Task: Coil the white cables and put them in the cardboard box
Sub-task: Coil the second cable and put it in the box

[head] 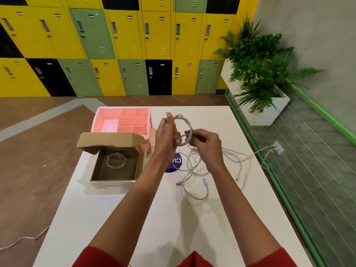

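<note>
Centre of frame: the curled fingers of the left hand (167,136) grip one side of a raised white cable coil (188,122), one digit extended upward, while the right hand (206,143) pinches the coil's lower right strand between thumb and fingertips. Loose cables (204,178) lie tangled on the table (169,224) below and right of the hands. The open box (113,182), centre left, contains one coiled cable (115,160), with a pink tray (98,115) just behind it.
</note>
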The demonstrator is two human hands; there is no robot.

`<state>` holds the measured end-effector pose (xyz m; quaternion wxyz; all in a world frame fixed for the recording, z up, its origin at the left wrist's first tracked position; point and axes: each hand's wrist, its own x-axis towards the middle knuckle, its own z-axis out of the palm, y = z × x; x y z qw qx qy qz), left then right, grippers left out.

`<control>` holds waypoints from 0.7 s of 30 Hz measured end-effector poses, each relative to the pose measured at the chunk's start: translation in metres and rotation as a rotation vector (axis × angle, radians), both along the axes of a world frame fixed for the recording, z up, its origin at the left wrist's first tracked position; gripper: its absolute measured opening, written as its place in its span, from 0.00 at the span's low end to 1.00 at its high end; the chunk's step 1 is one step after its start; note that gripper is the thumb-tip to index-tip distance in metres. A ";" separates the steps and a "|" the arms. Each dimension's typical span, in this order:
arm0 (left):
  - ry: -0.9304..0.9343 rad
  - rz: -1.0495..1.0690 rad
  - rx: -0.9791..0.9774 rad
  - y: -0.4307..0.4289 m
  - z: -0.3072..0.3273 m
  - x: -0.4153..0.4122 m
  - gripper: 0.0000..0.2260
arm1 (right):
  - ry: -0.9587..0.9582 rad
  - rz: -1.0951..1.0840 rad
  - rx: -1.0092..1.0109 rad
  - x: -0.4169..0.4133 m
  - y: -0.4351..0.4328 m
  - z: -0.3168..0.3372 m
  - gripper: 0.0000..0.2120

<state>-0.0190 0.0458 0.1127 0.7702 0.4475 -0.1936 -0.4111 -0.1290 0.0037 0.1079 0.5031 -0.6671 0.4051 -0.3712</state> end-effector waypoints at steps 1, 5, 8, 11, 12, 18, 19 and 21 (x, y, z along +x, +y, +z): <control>-0.022 0.015 -0.002 0.000 0.000 -0.001 0.13 | -0.022 0.005 0.012 0.002 0.002 0.001 0.09; -0.132 0.069 0.017 0.000 -0.004 -0.002 0.13 | -0.116 0.012 0.107 0.004 0.010 0.007 0.16; -0.203 0.080 0.058 -0.002 -0.008 -0.002 0.13 | -0.082 0.025 0.097 0.004 0.011 0.005 0.11; -0.291 0.068 0.113 -0.001 -0.012 -0.005 0.14 | -0.020 0.018 -0.013 0.003 0.008 -0.001 0.06; -0.314 0.052 0.115 -0.001 -0.013 -0.006 0.14 | -0.013 0.007 -0.026 0.002 0.006 -0.001 0.07; -0.464 -0.061 0.178 0.001 -0.022 -0.002 0.15 | -0.044 -0.076 -0.008 0.000 -0.003 0.000 0.06; -0.484 -0.070 0.176 0.002 -0.024 -0.001 0.14 | -0.057 -0.085 0.014 0.000 -0.004 0.000 0.06; -0.480 -0.056 0.155 0.002 -0.026 0.001 0.12 | -0.083 -0.066 0.073 0.000 -0.004 0.001 0.06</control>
